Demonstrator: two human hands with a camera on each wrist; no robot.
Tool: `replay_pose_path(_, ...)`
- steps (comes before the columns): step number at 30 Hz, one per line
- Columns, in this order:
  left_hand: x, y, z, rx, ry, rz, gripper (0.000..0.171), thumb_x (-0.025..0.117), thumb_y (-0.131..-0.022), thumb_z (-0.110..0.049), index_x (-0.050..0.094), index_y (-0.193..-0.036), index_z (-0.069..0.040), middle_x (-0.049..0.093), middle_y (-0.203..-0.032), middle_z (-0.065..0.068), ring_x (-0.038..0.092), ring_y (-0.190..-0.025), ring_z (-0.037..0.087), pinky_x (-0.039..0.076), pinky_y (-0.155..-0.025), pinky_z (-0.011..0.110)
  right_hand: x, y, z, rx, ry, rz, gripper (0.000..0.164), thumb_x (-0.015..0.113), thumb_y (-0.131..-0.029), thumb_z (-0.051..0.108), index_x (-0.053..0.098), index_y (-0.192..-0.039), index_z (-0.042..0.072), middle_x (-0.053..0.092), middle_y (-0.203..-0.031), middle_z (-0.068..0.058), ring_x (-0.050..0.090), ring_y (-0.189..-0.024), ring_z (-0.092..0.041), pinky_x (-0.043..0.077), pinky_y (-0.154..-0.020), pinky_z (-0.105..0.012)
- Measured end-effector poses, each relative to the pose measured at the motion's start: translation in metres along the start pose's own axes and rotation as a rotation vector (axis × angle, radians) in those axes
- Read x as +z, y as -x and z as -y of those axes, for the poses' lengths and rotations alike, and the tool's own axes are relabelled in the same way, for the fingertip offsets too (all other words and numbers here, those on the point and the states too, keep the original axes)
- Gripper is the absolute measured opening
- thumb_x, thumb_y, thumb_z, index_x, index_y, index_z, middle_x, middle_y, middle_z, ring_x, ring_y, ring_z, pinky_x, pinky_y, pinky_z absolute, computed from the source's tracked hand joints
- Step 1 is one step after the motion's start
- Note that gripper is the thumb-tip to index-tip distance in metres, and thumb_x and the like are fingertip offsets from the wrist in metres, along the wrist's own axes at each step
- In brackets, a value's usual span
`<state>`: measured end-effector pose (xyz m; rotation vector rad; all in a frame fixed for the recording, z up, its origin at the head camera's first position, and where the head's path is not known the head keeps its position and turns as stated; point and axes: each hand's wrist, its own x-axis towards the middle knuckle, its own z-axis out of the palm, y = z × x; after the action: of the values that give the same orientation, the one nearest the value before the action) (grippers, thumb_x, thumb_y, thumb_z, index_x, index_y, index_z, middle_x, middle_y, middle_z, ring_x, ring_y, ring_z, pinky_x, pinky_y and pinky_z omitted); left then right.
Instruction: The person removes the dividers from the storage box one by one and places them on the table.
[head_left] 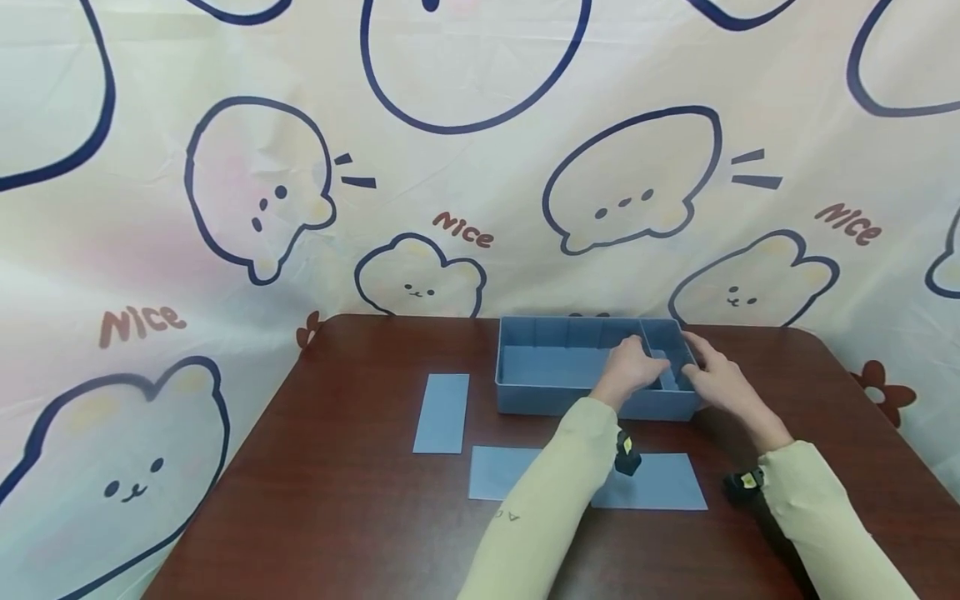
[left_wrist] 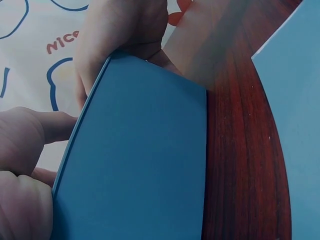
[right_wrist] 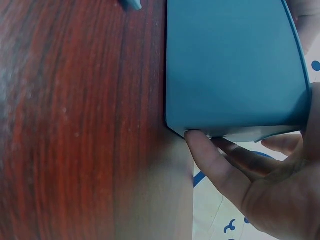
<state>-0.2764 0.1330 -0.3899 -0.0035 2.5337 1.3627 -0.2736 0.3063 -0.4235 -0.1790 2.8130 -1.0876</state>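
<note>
A blue open-topped box [head_left: 536,398] stands toward the back of the table, its inside parted by an upright divider [head_left: 641,327]. My left hand [head_left: 630,371] reaches over the front wall into the box and pinches the divider, fingers on its left side and thumb on its right. The pinch itself is hidden behind the front wall in the left wrist view. At the box's right end my right hand [head_left: 720,382] grips the end wall. In the right wrist view its fingers [right_wrist: 220,172] lie against the outside of that wall, with the thumb up at the rim.
On the brown table [head_left: 337,500], a blue flat rectangular panel [head_left: 442,414] lies left of the box. More flat blue panel surface [head_left: 660,483] lies in front of the box, partly hidden under the left forearm. A cloth printed with cartoon bears [head_left: 247,192] hangs behind.
</note>
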Motion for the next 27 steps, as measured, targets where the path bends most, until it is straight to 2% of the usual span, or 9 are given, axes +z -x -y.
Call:
replay_pose_path(8,0.0037,0.0009,-0.0025,-0.005,-0.039,-0.009,0.063,0.069,-0.090,-0.035,0.045,-0.146,-0.017,0.052,-0.146,-0.001,0.056,-0.128,0.019,0.050,-0.100,0.038,-0.0016,-0.0004,-0.0034,-0.006,-0.001,0.002,0.065,0.035,-0.101,0.017,0.005,-0.158,0.010,0.018,-0.155,-0.036,0.045,-0.122,-0.060,0.059,-0.066,-0.046)
replay_pose_path(15,0.0027,0.0013,-0.0022,-0.045,-0.071,-0.003,0.052,0.070,-0.089,-0.040,0.059,-0.133,-0.014,0.065,-0.129,0.002,0.066,-0.108,0.019,0.055,-0.092,0.038,0.0008,-0.0020,-0.0032,-0.007,0.005,0.008,0.064,0.035,-0.102,0.019,0.005,-0.158,0.009,0.020,-0.154,-0.038,0.050,-0.117,-0.058,0.059,-0.066,-0.044)
replay_pose_path(27,0.0035,0.0016,-0.0048,-0.041,-0.080,0.009,0.050,0.071,-0.089,-0.033,0.058,-0.134,-0.015,0.064,-0.130,0.001,0.065,-0.111,0.020,0.054,-0.093,0.039,-0.0008,-0.0016,-0.0038,-0.004,-0.005,0.001,0.064,0.035,-0.102,0.019,0.006,-0.158,0.010,0.021,-0.153,-0.038,0.050,-0.117,-0.059,0.059,-0.065,-0.045)
